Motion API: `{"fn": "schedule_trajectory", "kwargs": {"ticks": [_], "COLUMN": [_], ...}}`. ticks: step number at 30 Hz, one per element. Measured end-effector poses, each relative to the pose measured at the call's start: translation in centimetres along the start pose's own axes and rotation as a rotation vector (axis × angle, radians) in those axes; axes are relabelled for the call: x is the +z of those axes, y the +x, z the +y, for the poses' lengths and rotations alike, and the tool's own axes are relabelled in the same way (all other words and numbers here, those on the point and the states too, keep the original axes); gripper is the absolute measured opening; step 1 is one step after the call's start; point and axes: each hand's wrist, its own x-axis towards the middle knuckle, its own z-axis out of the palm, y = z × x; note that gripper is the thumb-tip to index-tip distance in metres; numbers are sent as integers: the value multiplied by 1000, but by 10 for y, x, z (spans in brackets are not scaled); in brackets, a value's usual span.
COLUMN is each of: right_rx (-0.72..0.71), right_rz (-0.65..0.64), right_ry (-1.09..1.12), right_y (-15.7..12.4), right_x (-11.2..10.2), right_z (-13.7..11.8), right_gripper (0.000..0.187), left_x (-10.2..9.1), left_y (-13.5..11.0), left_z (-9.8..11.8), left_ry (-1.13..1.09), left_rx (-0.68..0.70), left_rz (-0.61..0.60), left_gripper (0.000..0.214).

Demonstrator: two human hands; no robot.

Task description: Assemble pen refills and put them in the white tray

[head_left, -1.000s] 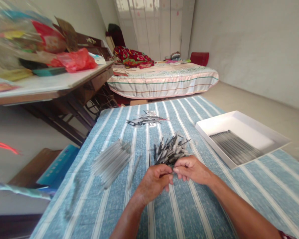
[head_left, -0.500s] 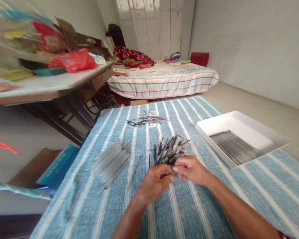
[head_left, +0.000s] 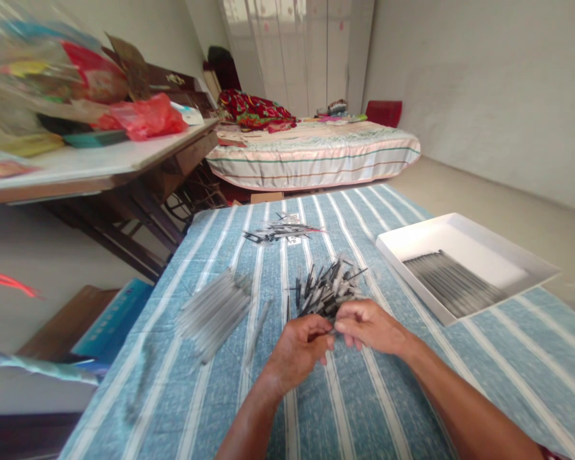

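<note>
My left hand (head_left: 303, 350) and my right hand (head_left: 371, 327) meet at the near edge of a loose heap of short black and grey sticks (head_left: 328, 284). Both have their fingertips pinched together, almost touching each other. Whatever lies between the fingers is too small and hidden to make out. Left of the hands, long grey sticks (head_left: 215, 313) lie side by side in a row. A single grey stick (head_left: 257, 332) rests between that row and my left hand.
A shallow white box (head_left: 498, 255) at the right holds a row of dark sticks (head_left: 453, 281). Farther back lies a small pile of thin black pieces (head_left: 280, 231). A blue striped cloth (head_left: 364, 409) covers the table. A cluttered side table (head_left: 115, 160) stands left, a bed (head_left: 316, 150) behind.
My right hand has shifted very slightly, its fingertips still beside the left hand's. The sticks, piles and box have not moved.
</note>
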Motion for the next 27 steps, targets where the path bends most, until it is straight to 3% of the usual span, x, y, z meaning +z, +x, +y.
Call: {"fn": "schedule_trajectory", "kwargs": {"ticks": [6,10,14,17,22,27], "right_rx": [38,28,87,44,91,69], "right_rz": [30,-9,8,-21,7,-23], "right_ry": [-53,0,-16,33,14,33], "right_y": [0,0,1,1,0,0], "right_x": [-2,-2,-2,-2,-4,-3], "right_z": [0,0,0,0,-2,-2], "right_gripper": [47,36,46,36,44,34], "left_x": [1,2,1,0,2,3], "left_y": [0,0,1,1,1,1], "left_z": [1,0,-1,-1,1,-1], "left_ry": [-8,3,10,23,8,30], "left_rx": [-12,-3,1,5,2,47], "left_rz": [-3,-13,-11,-18,-9,-20], "left_gripper": [7,5,7,5,7,3]}}
